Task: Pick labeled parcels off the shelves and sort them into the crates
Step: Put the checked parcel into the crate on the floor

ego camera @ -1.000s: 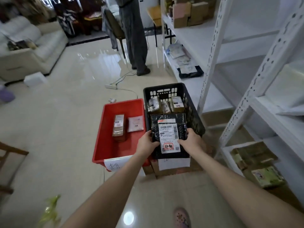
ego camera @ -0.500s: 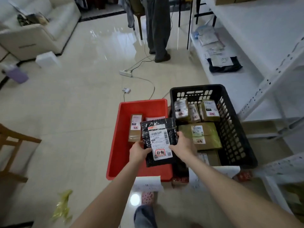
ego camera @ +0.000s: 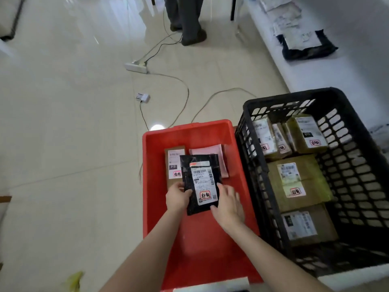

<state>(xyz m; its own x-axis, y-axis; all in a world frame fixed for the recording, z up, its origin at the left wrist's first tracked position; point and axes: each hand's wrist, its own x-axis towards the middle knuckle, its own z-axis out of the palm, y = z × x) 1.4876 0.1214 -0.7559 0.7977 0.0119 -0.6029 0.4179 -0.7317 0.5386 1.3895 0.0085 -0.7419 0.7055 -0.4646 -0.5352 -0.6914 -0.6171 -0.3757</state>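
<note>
Black plastic wraps the labeled parcel (ego camera: 200, 182), which is held label-up over the middle of the red crate (ego camera: 148, 165), partly covering a brown parcel (ego camera: 173, 163) and a pink parcel (ego camera: 210, 150) that lie at the crate's far end. Whether its lower edge touches the crate floor cannot be told. The left hand (ego camera: 177, 198) grips the parcel's left edge, fingers curled under and thumb on top, which keeps the label facing up where it can be read. The right hand (ego camera: 228, 204) lies at the lower right edge with fingers loosely straight, touching rather than clasping; it reads as steadying the parcel while the other hand carries the weight. Just beside the red crate, to the right, the black crate (ego camera: 294, 96) holds several boxed parcels (ego camera: 294, 180), laid flat with labels up, so the sorting seems to go by label. The choice of the red crate looks settled; what remains is to lay the parcel flat. Thin and floppy, it may slump onto the two beneath.
</note>
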